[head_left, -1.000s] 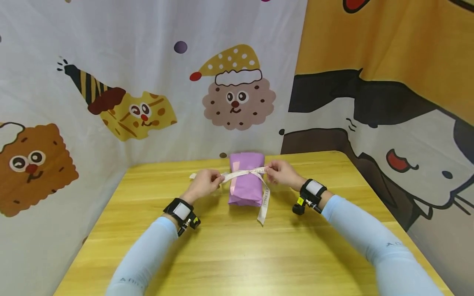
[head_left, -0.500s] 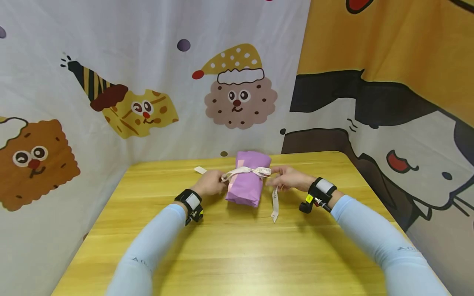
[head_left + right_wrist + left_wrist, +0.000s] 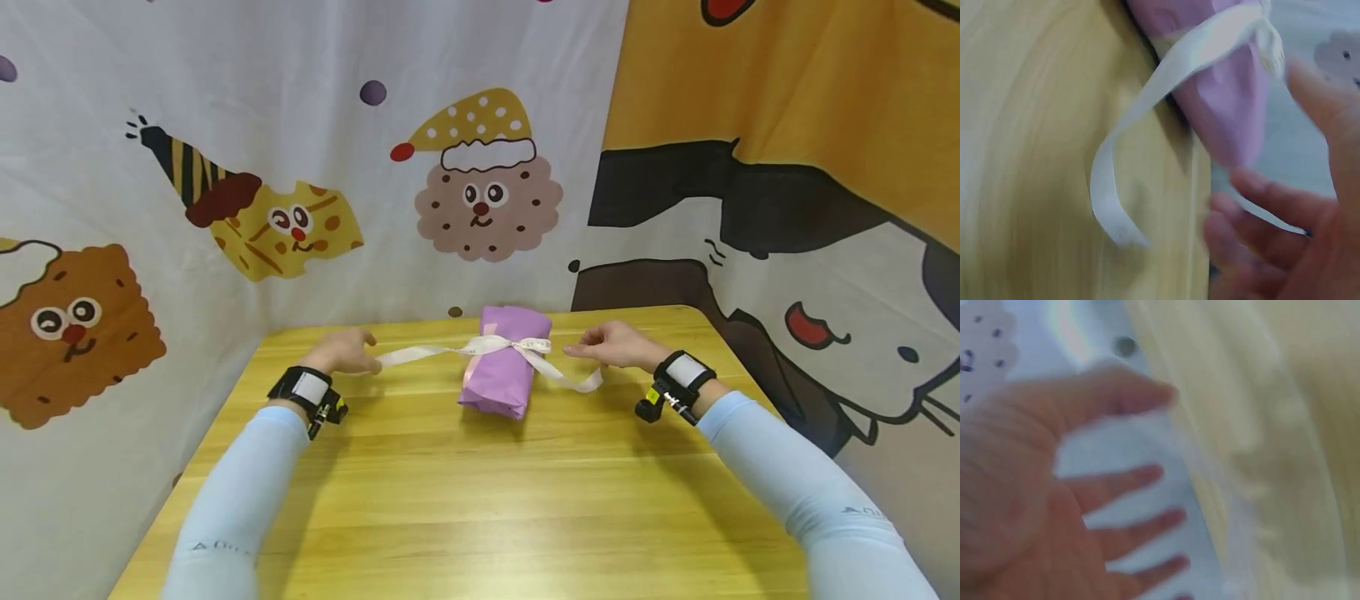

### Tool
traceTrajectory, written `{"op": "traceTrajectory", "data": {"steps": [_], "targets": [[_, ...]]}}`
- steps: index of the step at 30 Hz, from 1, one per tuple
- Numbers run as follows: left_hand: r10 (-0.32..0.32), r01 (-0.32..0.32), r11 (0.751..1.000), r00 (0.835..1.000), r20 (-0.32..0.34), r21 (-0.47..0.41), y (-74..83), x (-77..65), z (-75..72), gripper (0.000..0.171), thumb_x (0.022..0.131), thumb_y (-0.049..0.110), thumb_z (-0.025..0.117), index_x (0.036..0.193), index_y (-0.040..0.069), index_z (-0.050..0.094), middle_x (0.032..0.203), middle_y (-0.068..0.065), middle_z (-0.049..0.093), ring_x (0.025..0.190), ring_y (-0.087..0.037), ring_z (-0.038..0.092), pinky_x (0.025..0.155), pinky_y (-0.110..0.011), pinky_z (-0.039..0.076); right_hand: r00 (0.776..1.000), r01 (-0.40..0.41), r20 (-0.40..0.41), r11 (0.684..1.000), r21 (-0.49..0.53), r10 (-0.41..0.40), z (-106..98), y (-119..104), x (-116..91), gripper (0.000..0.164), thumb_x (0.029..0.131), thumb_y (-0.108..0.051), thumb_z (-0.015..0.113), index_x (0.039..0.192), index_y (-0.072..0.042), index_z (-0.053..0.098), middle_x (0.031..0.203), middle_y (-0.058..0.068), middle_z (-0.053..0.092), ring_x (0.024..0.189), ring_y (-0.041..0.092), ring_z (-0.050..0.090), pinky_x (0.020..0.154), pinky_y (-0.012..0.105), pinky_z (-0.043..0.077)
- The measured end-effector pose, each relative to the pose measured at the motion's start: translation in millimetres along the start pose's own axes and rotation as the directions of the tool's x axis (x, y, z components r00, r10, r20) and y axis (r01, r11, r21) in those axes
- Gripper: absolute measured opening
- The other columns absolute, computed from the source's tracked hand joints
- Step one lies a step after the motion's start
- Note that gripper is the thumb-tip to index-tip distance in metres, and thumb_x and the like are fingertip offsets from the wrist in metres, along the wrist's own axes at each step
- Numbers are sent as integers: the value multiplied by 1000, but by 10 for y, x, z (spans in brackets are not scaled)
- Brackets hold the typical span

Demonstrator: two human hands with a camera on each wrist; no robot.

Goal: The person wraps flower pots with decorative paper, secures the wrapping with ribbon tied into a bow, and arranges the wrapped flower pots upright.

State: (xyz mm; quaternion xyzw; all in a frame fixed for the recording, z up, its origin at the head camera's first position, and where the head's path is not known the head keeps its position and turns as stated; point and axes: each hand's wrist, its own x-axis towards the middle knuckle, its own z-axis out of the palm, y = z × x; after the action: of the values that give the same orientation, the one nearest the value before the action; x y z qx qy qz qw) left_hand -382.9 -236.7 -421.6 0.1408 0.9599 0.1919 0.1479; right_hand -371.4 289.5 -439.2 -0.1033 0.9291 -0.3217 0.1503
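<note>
A package wrapped in purple paper (image 3: 501,382) lies near the table's back edge. Round its middle runs a white printed ribbon (image 3: 491,344), tied in a bow on top. One ribbon tail (image 3: 414,355) stretches left to the fingertips of my left hand (image 3: 341,351), whose fingers look spread in the blurred left wrist view. Right of the package, the other tail (image 3: 1104,181) curves loosely, its end apart from my fingers in the right wrist view. My right hand (image 3: 611,343) hovers beside the package with relaxed fingers, holding nothing.
The wooden table (image 3: 480,508) extends toward me in front of the package. A cartoon-printed curtain (image 3: 315,75) hangs right behind the table's back edge and along both sides. A strapped wrist camera (image 3: 678,383) sits on each of my wrists.
Both hands have let go of the bow's loops and moved outward, the left one farther. The ribbon tails have swung out to the sides. The package has shifted slightly right and turned a little.
</note>
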Motion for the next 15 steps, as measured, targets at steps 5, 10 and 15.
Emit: {"op": "traceTrajectory", "data": {"steps": [5, 10, 15], "targets": [[139, -110, 948, 987, 77, -298, 517, 144, 134, 72, 111, 46, 63, 166, 3, 50, 171, -27, 51, 157, -51, 51, 130, -66, 43, 999, -13, -49, 998, 66, 16, 189, -185, 150, 78, 107, -76, 55, 120, -4, 80, 104, 15, 81, 79, 28, 74, 64, 29, 50], [189, -106, 881, 972, 139, -461, 1039, 435, 429, 58, 119, 51, 47, 148, 4, 63, 138, -22, 72, 130, -45, 70, 114, -58, 56, 995, -55, 96, 976, 209, 35, 406, -341, 280, 68, 108, -76, 54, 102, -11, 71, 79, 1, 66, 59, 15, 60, 52, 26, 44], [168, -132, 839, 986, 20, -528, 1181, 611, 620, 36, 115, 38, 62, 111, 5, 75, 92, -5, 71, 91, -26, 69, 90, -47, 63, 994, -2, 106, 958, 288, -29, 497, -485, 313, 48, 116, -54, 54, 98, -12, 68, 75, -2, 66, 65, 14, 68, 59, 28, 50]]}}
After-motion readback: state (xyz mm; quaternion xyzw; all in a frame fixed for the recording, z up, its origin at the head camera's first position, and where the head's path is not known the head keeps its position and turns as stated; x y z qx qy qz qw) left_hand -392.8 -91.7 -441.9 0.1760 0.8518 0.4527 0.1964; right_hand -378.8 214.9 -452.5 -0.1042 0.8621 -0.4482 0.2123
